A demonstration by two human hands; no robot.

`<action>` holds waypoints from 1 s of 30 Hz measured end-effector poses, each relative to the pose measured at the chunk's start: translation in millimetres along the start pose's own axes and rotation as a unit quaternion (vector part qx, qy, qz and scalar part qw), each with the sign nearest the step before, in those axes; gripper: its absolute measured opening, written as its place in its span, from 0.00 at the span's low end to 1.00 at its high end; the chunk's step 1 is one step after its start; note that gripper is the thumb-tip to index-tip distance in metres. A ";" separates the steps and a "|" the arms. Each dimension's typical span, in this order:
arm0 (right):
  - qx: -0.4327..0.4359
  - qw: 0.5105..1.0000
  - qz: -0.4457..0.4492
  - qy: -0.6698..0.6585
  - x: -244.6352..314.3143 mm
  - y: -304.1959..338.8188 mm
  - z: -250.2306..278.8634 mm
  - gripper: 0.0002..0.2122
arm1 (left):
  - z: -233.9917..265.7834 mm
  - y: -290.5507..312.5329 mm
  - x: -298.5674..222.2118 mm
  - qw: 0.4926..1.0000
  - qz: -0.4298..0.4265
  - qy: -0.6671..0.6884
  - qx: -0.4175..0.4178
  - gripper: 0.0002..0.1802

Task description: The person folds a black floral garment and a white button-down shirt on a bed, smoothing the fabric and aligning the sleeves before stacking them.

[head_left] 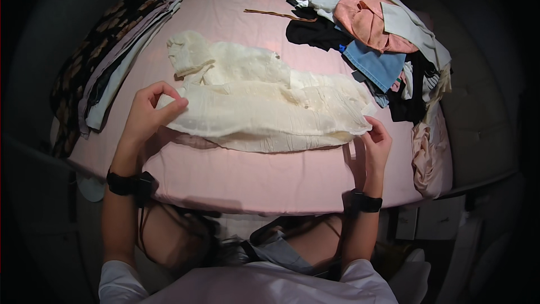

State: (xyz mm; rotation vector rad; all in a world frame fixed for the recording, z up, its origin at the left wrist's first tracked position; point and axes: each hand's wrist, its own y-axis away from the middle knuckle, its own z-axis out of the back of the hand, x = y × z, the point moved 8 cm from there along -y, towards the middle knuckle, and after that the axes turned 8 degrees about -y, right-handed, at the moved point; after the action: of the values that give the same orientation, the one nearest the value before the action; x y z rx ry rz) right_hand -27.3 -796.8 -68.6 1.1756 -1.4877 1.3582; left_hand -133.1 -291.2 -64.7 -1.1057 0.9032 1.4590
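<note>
A cream blouse (242, 107) of thin, crinkled fabric lies crosswise on the pink bed, its layers loosely bunched. What looks like a sleeve with a gathered end sticks out at its far left. At the blouse's left end, my left hand (153, 111) pinches the edge between thumb and fingers. My right hand (377, 138) grips the near right corner, its fingertips closed on the cloth. Between the two hands the near edge is drawn out fairly straight, slightly sagging. Black bands with small boxes are strapped round both wrists.
A mixed heap of clothes (371, 28), with peach, black, white and denim pieces, lies at the right. A brown cord (273, 13) trails from it. Along the left side lie stacked folded garments (112, 62). The pink-sheeted bed's (259, 186) near edge is just before my legs.
</note>
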 end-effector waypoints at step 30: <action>-0.082 0.975 0.145 0.144 -7.7 -5.2 12.9 0.02 | 10.3 5.3 0.8 0.964 -0.036 0.177 -0.194 0.11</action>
State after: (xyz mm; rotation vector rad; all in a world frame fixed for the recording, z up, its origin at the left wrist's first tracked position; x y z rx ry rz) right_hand -19.8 -808.7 -76.1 0.6429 -1.5629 1.4929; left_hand -140.1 -282.2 -62.7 -1.7139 0.8238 1.4382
